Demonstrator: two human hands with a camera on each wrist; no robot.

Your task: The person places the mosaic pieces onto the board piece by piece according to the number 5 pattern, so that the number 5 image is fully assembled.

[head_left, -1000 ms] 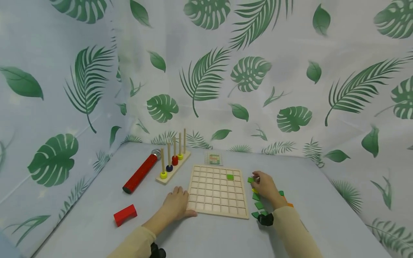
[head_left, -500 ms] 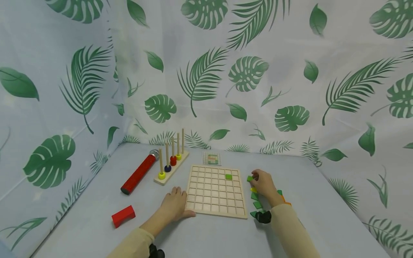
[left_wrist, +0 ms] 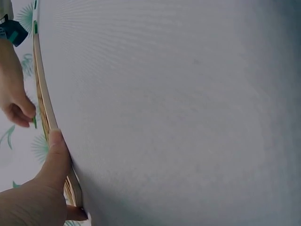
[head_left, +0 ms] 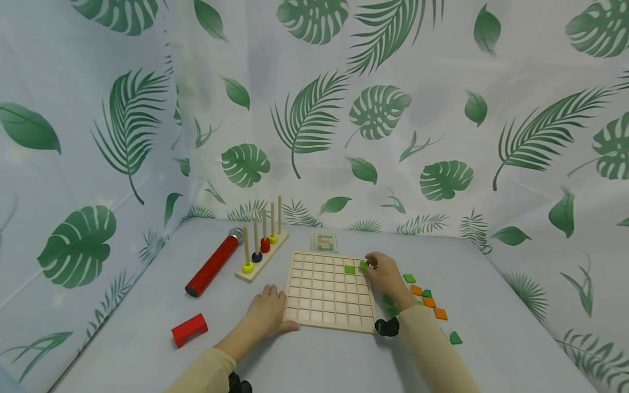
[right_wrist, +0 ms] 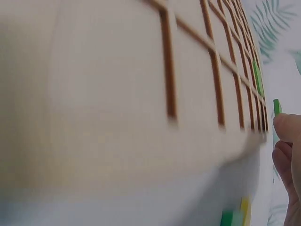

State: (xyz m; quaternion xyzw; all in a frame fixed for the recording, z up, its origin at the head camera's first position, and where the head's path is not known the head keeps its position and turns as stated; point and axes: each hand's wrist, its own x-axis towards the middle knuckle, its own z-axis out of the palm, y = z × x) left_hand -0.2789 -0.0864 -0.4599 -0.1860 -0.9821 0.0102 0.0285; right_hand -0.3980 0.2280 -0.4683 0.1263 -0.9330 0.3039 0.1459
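Note:
A wooden grid board [head_left: 330,295] lies flat, with one green square tile [head_left: 349,269] in a cell near its far right corner. My right hand [head_left: 385,277] pinches another green tile [head_left: 363,265] over the board's right edge, beside that cell. In the right wrist view the held tile [right_wrist: 276,106] sticks up from thumb and fingertips, close above the rim. My left hand [head_left: 265,313] rests at the board's near left corner. Its thumb [left_wrist: 57,157] lies straight along the front edge, and its other fingers reach along the left side.
Green and orange tiles [head_left: 429,302] lie scattered right of the board, some hidden by the right forearm. A pattern card [head_left: 324,242] lies behind the board. To the left are a peg stand with coloured rings [head_left: 260,263], a red tube [head_left: 213,266] and a red block [head_left: 189,329].
My right hand has moved left from the loose tiles to the board's far right edge, carrying a green tile. More tiles show on the right. The left hand stays in place.

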